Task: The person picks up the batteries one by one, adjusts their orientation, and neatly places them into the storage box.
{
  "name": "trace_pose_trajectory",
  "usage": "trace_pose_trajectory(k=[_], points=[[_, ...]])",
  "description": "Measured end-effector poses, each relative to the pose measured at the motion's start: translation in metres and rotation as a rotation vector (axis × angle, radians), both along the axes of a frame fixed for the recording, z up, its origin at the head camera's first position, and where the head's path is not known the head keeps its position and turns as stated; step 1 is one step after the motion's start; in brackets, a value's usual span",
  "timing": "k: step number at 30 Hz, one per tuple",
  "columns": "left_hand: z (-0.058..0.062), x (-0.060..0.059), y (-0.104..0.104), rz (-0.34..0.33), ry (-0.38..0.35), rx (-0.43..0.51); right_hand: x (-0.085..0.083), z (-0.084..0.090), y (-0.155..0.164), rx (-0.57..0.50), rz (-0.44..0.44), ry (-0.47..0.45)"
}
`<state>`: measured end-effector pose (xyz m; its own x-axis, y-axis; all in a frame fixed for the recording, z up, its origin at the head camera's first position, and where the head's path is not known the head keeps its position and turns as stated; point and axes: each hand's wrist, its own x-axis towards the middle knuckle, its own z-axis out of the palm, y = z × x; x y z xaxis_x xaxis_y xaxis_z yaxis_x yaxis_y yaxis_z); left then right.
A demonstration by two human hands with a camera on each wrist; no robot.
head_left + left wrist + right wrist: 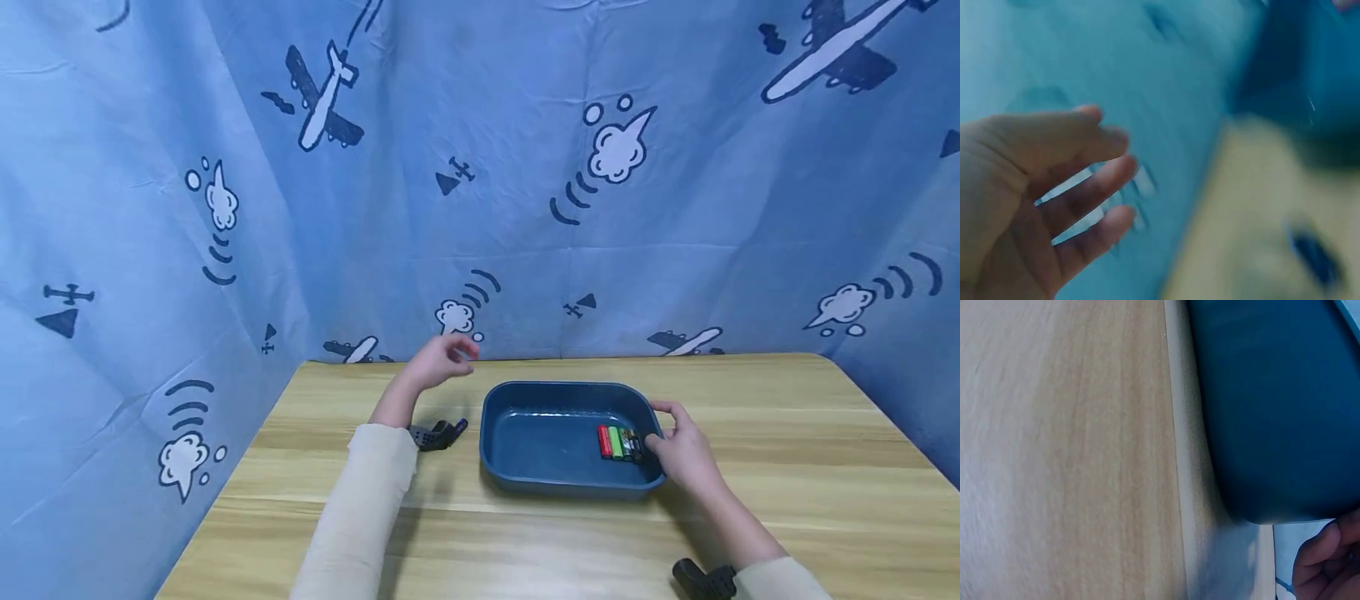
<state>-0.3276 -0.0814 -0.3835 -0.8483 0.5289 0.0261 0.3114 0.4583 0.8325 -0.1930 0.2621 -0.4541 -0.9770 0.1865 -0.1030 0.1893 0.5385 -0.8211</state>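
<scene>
The right hand (684, 450) grips the blue tray's (525, 479) right rim; the left hand (442, 360) hovers relaxed, holding nothing, behind it, above the wooden table (825, 467) (blue curtains (487, 167) surround).

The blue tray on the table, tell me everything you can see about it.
The tray is a dark blue, shallow rectangular dish with rounded corners and a raised rim; it looks like smooth plastic. It sits flat on the wooden table, near the middle. A few small batteries, red, green and darker ones, lie side by side at its right end. The right hand rests on its right rim; the left hand is off it, raised.
</scene>
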Motion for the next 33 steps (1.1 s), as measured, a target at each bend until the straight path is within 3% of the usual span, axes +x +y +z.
trace_pose_trajectory(k=[4, 6, 11, 15, 26, 33], points=[[-0.034, 0.005, -0.036, -0.103, -0.047, -0.21, 0.001, 0.0, 0.001, 0.015, 0.007, 0.01], [-0.049, 0.01, -0.043, -0.15, -0.072, -0.249, 0.001, 0.001, 0.002, 0.02, 0.006, 0.009], [-0.069, 0.019, -0.048, -0.162, -0.187, -0.257, 0.002, 0.001, 0.0, 0.008, -0.001, 0.005], [-0.077, 0.02, -0.048, -0.163, -0.221, -0.269, 0.002, 0.001, -0.001, -0.002, -0.002, -0.002], [-0.084, 0.02, -0.046, -0.137, -0.094, -0.284, 0.002, -0.001, -0.003, 0.001, -0.019, -0.007], [-0.084, 0.023, -0.043, -0.039, -0.084, -0.262, 0.003, 0.0, -0.003, 0.001, -0.028, -0.017]])
